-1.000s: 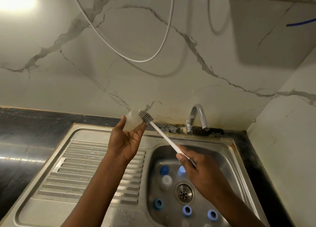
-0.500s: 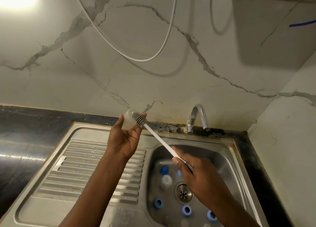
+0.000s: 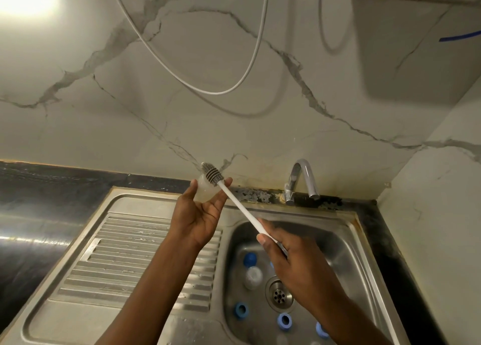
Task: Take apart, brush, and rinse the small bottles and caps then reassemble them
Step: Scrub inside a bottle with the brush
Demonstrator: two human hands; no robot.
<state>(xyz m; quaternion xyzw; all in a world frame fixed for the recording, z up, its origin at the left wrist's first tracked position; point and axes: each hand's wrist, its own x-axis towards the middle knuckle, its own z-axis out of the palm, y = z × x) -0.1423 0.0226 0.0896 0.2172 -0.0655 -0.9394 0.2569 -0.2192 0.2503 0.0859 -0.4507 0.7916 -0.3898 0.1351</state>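
no readable text or labels

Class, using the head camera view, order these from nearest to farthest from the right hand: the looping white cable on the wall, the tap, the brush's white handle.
1. The brush's white handle: gripped in the right hand, above the basin.
2. The tap: behind the basin, at the foot of the wall.
3. The white cable: looping high on the wall, farthest.
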